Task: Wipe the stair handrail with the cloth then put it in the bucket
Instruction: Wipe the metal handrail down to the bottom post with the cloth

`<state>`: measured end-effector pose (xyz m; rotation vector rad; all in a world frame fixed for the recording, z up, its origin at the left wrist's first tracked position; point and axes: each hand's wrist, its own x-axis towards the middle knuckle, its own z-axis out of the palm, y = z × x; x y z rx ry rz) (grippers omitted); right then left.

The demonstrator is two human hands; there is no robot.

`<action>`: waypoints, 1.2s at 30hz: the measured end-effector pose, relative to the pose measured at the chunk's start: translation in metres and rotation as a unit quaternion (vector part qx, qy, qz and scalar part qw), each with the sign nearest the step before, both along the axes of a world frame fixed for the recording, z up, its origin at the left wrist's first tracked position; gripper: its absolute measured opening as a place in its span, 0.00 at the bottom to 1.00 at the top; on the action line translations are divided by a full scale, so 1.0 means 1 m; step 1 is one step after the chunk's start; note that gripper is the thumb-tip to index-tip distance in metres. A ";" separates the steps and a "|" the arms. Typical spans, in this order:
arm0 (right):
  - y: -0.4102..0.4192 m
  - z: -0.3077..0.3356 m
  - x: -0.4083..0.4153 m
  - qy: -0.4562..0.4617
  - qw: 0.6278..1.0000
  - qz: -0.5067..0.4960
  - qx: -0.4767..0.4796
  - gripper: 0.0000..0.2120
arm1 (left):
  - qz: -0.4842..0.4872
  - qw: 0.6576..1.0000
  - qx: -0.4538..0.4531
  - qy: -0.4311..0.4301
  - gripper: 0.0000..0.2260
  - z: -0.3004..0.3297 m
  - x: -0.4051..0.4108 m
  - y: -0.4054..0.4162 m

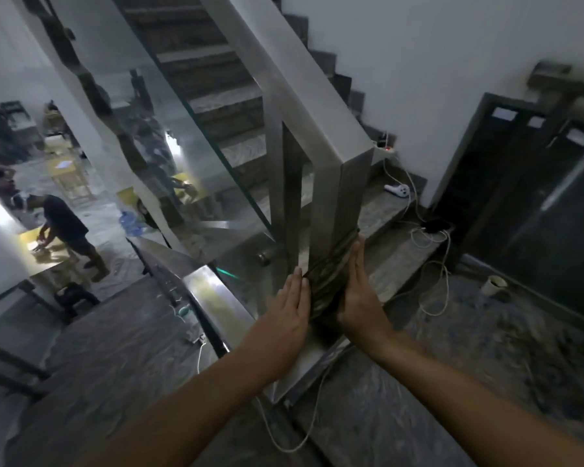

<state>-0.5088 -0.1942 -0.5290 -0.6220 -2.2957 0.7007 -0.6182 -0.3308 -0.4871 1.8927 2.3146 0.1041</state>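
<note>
Both hands are on the job here: the left hand lies flat, fingers straight and together, against the left face of the steel post, and the right hand presses flat on the opposite side. Between the palms sits the cloth, a dark, greenish, bunched rag wrapped round the lower part of the post. Neither hand curls into a grip; the palms sandwich the rag against the metal, likely so it covers several faces at once and can slide along under pressure.

The post is the foot of the handrail, a broad flat steel rail climbing up and away to the left above a glass panel. So the wiping is down at the bottom end, with the long sloping run above looking still to be judged.

Count it up: two hands, one cloth, one rail, one post under the palms. A white cable trails across the steps and floor just beside the post. One small white cup-like pot stands on the floor to the right; whether that is the bucket cannot be told, and no clear bucket shows.
</note>
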 end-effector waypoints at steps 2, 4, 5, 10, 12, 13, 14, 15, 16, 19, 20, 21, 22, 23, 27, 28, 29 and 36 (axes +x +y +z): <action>-0.012 -0.016 0.000 -0.065 0.997 -0.046 -0.010 0.40 | 0.000 0.998 -0.061 0.018 0.28 -0.008 -0.003 -0.003; -0.024 -0.027 -0.003 -0.178 0.979 -0.099 -0.030 0.39 | -0.013 0.993 -0.112 0.030 0.27 -0.016 -0.004 -0.006; -0.029 -0.030 -0.005 -0.232 0.964 -0.122 -0.042 0.40 | -0.021 0.991 -0.127 0.027 0.28 -0.021 -0.003 -0.008; -0.033 -0.018 0.001 -0.359 0.922 -0.139 -0.047 0.34 | -0.026 0.988 -0.140 -0.063 0.33 -0.034 0.002 -0.018; -0.036 -0.015 0.005 -0.386 0.911 -0.140 -0.024 0.31 | -0.025 0.987 -0.139 -0.082 0.32 -0.036 -0.001 -0.023; -0.039 -0.015 0.005 -0.393 0.909 -0.141 -0.013 0.31 | -0.030 0.987 -0.134 -0.079 0.32 -0.037 -0.005 -0.027; -0.043 -0.015 0.005 -0.396 0.907 -0.141 -0.009 0.31 | -0.035 0.989 -0.125 -0.074 0.31 -0.039 -0.011 -0.031; -0.048 -0.015 0.006 -0.395 0.908 -0.140 -0.009 0.32 | -0.040 0.990 -0.115 -0.067 0.30 -0.040 -0.019 -0.036; -0.054 -0.014 0.006 -0.394 0.908 -0.140 -0.008 0.32 | -0.044 0.992 -0.106 -0.061 0.29 -0.041 -0.029 -0.042; -0.082 -0.011 0.006 -0.404 0.902 -0.151 0.017 0.36 | -0.040 0.994 -0.083 -0.066 0.28 -0.049 -0.061 -0.061; -0.095 -0.009 0.003 -0.406 0.900 -0.158 0.026 0.38 | -0.032 0.994 -0.077 -0.072 0.28 -0.051 -0.071 -0.066; -0.110 -0.006 -0.001 -0.404 0.899 -0.165 0.030 0.40 | -0.023 0.994 -0.073 -0.082 0.29 -0.052 -0.080 -0.070; -0.125 -0.003 -0.005 -0.403 0.898 -0.170 0.033 0.41 | -0.015 0.993 -0.074 -0.090 0.29 -0.053 -0.088 -0.072; -0.139 -0.001 -0.009 -0.407 0.896 -0.172 0.035 0.42 | -0.010 0.993 -0.078 -0.086 0.31 -0.052 -0.094 -0.072; -0.161 0.013 -0.011 -0.437 0.881 -0.171 0.064 0.39 | 0.033 0.997 -0.072 -0.018 0.31 -0.050 -0.096 -0.069; -0.156 0.015 -0.009 -0.433 0.881 -0.173 0.075 0.36 | 0.059 0.996 -0.058 -0.012 0.31 -0.051 -0.093 -0.067; -0.148 0.015 -0.005 -0.423 0.886 -0.172 0.086 0.33 | 0.089 0.995 -0.038 -0.006 0.33 -0.051 -0.090 -0.064; -0.122 -0.014 0.006 -0.298 0.949 -0.046 0.090 0.24 | 0.233 0.965 0.120 -0.014 0.17 -0.055 -0.075 -0.047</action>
